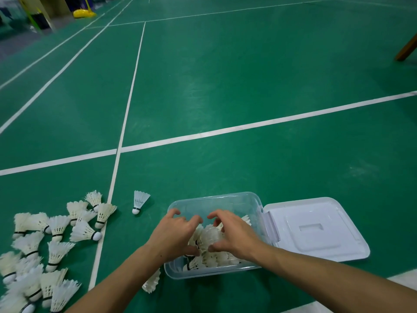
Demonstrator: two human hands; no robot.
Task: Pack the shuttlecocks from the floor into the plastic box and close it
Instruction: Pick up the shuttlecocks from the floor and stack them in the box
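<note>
Your left hand (174,233) and right hand (232,233) are both over the open plastic box (225,201), fingers curled down around a clump of shuttlecocks (208,239) that sits on the ones already in the box; whether you are gripping that clump or only cupping and pressing it I cannot tell. To do this step well, settle the bunch down gently and evenly, easing the feathers in without crushing them, and nudge loose ones toward the far end of the box, which looks emptier, so the load stays below the rim. Work outward next: one shuttlecock (151,283) lies on the floor just beside the box's near left corner, under your left forearm, and a single one (139,201) lies a little beyond the box to the left. The big pile (45,249) on the green floor (225,98) farther left is not yet packed. The lid (316,227) lies flat, open, on the right of the box, so closing probably comes much later.
</note>
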